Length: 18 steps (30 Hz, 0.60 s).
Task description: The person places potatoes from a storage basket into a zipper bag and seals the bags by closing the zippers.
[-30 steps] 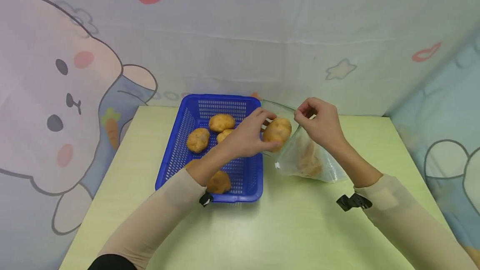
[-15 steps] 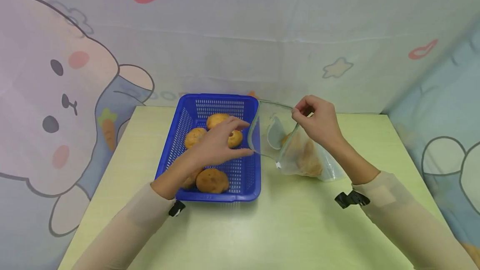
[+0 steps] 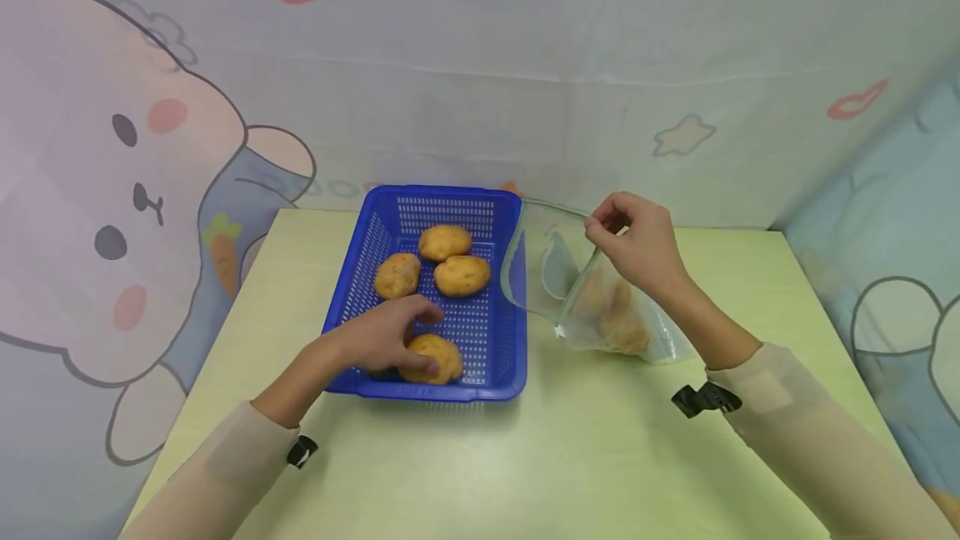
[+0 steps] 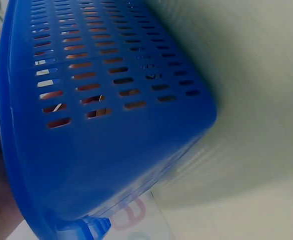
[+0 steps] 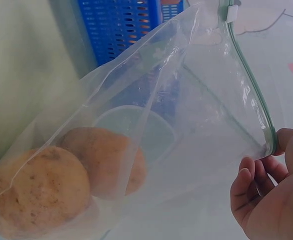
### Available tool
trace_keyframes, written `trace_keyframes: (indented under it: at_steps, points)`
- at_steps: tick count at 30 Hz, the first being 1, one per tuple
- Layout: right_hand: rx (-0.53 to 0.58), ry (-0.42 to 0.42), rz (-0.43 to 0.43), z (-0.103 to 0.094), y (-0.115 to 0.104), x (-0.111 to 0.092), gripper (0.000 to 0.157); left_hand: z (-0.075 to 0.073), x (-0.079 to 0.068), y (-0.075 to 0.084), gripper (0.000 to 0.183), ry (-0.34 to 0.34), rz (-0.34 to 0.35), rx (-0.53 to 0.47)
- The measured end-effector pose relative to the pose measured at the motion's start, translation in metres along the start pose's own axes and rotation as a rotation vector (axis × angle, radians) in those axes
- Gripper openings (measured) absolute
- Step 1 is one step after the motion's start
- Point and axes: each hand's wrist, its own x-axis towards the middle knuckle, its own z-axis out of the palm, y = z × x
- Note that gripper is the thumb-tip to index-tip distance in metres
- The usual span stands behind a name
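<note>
My left hand [image 3: 386,332] reaches into the blue plastic basket [image 3: 517,394], fingers spread and thumb overlapping a potato [image 3: 441,358] near the front wall. Another potato lies mostly hidden under this hand. Three more potatoes are in the basket's back half, one of them the rightmost potato [image 3: 462,276]. In the left wrist view the basket's side wall [image 4: 111,150] hides most of the hand. My right hand [image 3: 637,240] pinches the top edge of a clear zip bag [image 5: 186,110], holding its mouth open toward the basket. Two potatoes [image 5: 39,192] show inside the bag.
The basket and bag stand side by side on a pale green table [image 3: 600,457]. Close behind them hangs a printed cloth backdrop [image 3: 465,90], with another cloth at the right side. The bag's mouth overlaps the basket's right rim.
The left hand released a potato into the bag, withdrew left and came down over the front potatoes in the basket. The right hand keeps pinching the bag's edge in nearly the same place.
</note>
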Motion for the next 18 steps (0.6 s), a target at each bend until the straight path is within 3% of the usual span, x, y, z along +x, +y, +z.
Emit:
trace_keyframes:
  at_steps: [6,9,14,18]
  points:
    - [-0.003,-0.002,0.007,0.0,0.002,-0.002,0.007,0.005,0.003,-0.003,0.053,-0.074,0.055,0.128]
    - [-0.005,0.0,0.007,-0.001,0.002,-0.003,0.006,0.005,0.006,-0.001,0.049,-0.068,0.073,0.164]
    - [-0.004,0.003,0.008,-0.003,0.002,-0.003,0.007,-0.01,0.009,0.014,0.053,0.06,0.097,0.085]
    - [-0.001,0.003,0.006,-0.004,0.001,-0.002,0.008,-0.029,0.015,0.039,0.058,0.194,0.167,-0.005]
